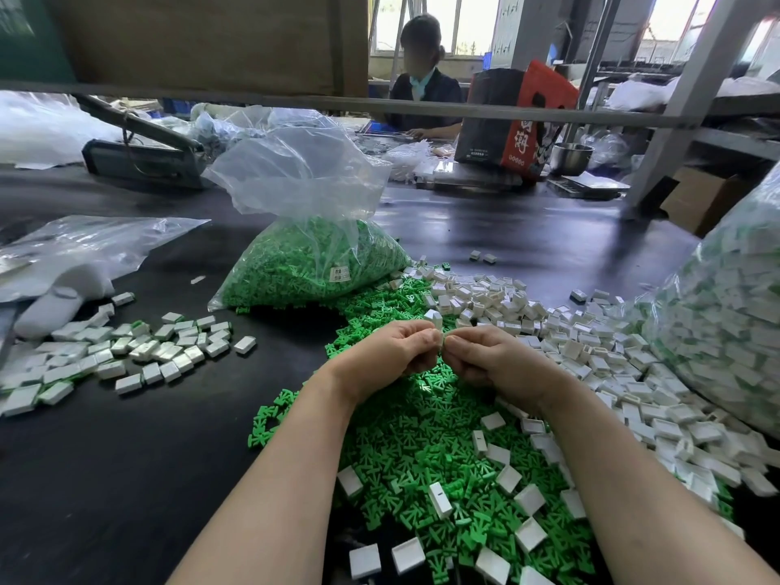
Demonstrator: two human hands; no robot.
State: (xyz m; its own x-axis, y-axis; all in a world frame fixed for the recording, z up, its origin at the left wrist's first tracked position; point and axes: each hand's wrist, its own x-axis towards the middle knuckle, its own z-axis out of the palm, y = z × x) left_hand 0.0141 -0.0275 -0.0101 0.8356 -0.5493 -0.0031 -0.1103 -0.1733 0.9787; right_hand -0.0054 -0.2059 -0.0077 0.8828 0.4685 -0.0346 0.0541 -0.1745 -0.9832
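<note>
Over the middle of the black tabletop [126, 479], my left hand [388, 352] and right hand [494, 361] meet fingertip to fingertip. Both are curled and pinch one small green plastic piece [443, 340] between them, just above the loose heap. Only a thin sliver of it shows, running roughly up and down in the view; my fingers hide the rest, so I cannot tell which end points where. Beneath my wrists lies a heap of green pieces [422, 449], matte, flat and branched like little T-shapes. White rectangular caps [591, 339], smooth and boxy, are mixed into it. Behind the heap slumps a clear, crinkled plastic bag [312, 263] full of green pieces, and a larger bag of white caps [726, 314] bulges at my right. White caps edged with green [126, 352] lie scattered at my left.
</note>
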